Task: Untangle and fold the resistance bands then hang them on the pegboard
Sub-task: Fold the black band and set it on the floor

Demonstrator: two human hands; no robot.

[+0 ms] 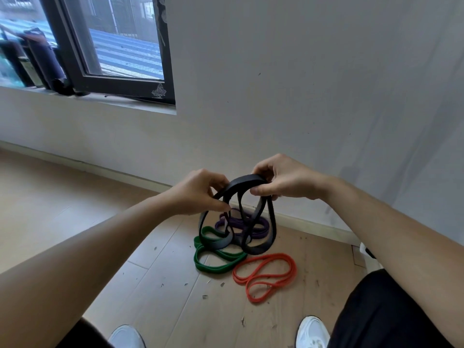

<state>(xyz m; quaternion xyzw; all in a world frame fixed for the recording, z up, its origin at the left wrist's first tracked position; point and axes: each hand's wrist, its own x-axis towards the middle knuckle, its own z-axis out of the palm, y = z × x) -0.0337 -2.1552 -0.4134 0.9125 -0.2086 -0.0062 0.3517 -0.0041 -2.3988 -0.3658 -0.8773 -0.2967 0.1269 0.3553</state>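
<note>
A black resistance band (pixel 244 183) hangs in several loops above the floor. My left hand (pixel 198 192) pinches its left side and my right hand (pixel 281 179) grips the top of the loops. On the wooden floor below lie a green band (pixel 213 262), a purple band (pixel 251 226) partly hidden behind the black loops, and an orange-red band (pixel 266 275) in a figure of eight. No pegboard is in view.
A plain wall (pixel 301 84) with a skirting board runs just behind the bands. A dark-framed window (pixel 113 79) stands open at the upper left. My white shoes (pixel 313 332) are at the bottom edge. Small bits of debris dot the floor (pixel 163 285).
</note>
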